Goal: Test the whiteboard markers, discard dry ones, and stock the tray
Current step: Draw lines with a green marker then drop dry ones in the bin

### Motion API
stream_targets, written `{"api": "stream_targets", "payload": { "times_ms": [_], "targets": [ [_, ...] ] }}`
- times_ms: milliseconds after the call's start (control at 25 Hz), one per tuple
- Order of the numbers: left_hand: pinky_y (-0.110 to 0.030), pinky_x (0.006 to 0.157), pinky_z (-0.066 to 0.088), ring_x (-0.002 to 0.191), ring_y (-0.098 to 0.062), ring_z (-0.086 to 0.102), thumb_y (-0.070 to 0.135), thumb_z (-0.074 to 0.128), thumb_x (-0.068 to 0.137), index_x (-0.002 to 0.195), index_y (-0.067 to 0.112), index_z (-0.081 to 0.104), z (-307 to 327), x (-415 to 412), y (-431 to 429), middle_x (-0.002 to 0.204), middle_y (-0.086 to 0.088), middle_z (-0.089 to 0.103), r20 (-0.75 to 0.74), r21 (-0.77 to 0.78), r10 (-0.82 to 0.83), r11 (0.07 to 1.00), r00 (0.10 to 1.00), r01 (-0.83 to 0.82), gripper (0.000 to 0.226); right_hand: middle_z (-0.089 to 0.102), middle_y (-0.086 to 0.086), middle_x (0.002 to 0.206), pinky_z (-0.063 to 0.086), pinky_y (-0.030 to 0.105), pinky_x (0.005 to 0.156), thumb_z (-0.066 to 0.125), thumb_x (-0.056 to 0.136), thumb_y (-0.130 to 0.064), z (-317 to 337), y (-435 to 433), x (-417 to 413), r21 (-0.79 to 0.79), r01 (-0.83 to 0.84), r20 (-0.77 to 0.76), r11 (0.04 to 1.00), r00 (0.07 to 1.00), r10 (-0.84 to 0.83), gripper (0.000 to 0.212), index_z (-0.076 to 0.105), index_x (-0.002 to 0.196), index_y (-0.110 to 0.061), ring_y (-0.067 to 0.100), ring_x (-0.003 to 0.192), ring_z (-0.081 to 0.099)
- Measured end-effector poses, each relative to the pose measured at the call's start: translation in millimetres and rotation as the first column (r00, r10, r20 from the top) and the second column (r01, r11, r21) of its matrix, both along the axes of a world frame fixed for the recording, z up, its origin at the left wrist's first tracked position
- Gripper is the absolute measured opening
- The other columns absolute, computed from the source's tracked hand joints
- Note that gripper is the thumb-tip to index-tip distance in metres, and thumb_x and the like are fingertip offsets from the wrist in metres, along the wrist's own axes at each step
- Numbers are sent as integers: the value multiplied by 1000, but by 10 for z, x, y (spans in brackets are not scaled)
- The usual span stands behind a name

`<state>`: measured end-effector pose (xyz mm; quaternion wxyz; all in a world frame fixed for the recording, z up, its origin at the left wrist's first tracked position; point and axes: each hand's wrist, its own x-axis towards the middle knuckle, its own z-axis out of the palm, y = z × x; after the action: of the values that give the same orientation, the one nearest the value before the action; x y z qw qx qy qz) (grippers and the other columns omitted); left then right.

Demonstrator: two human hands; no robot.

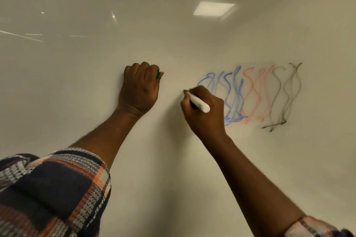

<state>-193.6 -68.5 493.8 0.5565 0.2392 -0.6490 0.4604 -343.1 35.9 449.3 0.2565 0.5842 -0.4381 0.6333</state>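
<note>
Up on the whiteboard (77,82), the right hand (204,115) grips one white marker (199,104), just left of a blue scribble (234,98), a red scribble (252,92) and a black scribble (287,98), three in all, while the left hand (139,90) beside it squeezes one green cap (158,74).

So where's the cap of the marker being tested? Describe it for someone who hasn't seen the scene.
On the whiteboard, left of the blue, red and black scribbles, the left hand rests as a fist. The cap peeks out beside its thumb: a small green piece, apart from the green-tipped white marker in the right hand.
</note>
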Motion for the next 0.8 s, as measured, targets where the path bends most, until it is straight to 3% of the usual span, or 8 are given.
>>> {"api": "stream_targets", "payload": {
  "times_ms": [80, 200, 360, 520, 560, 680, 720, 800],
  "targets": [
    [-32, 63, 21, 61, -29, 42, 19, 47, 95, 86, 6, 50, 1, -2, 2, 71, -13, 51, 3, 3, -4, 1000, 1000, 4, 17, 62, 4, 63, 45, 29, 49, 63, 85, -13, 83, -44, 39, 21, 29, -131, 999, 991, -26, 9, 63, 81, -4, 18, 52, 56],
    [-33, 63, 23, 62, -29, 41, 25, 45, 97, 84, 5, 51, -6, 5, 9, 71, -13, 50, -1, 13, -22, 1000, 1000, 22, 24, 61, 5, 65, 43, 29, 53, 62, 85, -9, -22, -74, -19, -69, 35, -87, 997, 995, -41, 7, 63, 82, -3, 19, 55, 54],
    [-32, 64, 23, 63, -26, 39, 31, 42, 99, 83, 6, 50, -3, 7, 19, 70, -11, 48, 8, 2, -27, 1000, 1000, 27, 31, 59, 9, 69, 45, 35, 55, 60, 86, -13, -576, -100, -49, -14, 43, -232, 999, 972, -45, 13, 65, 90, -1, 27, 63, 54],
    [-32, 63, 22, 61, -27, 39, 29, 39, 100, 82, 5, 50, -13, -1, -7, 69, -12, 48, 5, -18, -7, 1000, 1000, 7, 32, 49, 1, 58, 36, 29, 44, 57, 81, -19, -842, 1, -99, 64, 136, -295, 989, 949, -111, 14, 51, 71, -12, 23, 53, 48],
    [-33, 63, 22, 61, -27, 40, 29, 38, 100, 82, 5, 50, -15, -2, -9, 69, -12, 48, 4, -19, -11, 1000, 1000, 11, 32, 50, 1, 57, 35, 29, 44, 55, 81, -22, -779, 16, -112, 74, 160, -268, 984, 954, -135, 16, 49, 69, -13, 24, 52, 49],
    [-33, 63, 23, 61, -28, 41, 27, 39, 100, 82, 4, 51, -17, -4, -12, 69, -12, 49, -12, -16, -10, 1000, 1000, 10, 31, 57, 4, 60, 39, 29, 47, 53, 87, -26, -350, 36, -101, 85, 9, 88, 996, 996, -17, 20, 53, 75, -10, 24, 54, 55],
    [-33, 62, 23, 60, -28, 41, 27, 40, 100, 82, 4, 51, -18, -6, -13, 69, -12, 49, -14, -19, -4, 1000, 1000, 4, 31, 60, 4, 64, 40, 28, 50, 55, 89, -25, -214, 39, -95, 87, -17, 71, 996, 997, 11, 17, 56, 81, -9, 23, 57, 56],
    [-33, 62, 23, 59, -27, 40, 26, 42, 99, 82, 5, 51, -14, -8, -18, 68, -12, 48, -14, -30, 5, 1000, 1000, -6, 29, 66, 4, 79, 41, 24, 56, 59, 90, -23, -87, 14, -95, 69, 94, -137, 993, 987, -84, 16, 62, 98, -10, 21, 70, 59]
  ]
}}
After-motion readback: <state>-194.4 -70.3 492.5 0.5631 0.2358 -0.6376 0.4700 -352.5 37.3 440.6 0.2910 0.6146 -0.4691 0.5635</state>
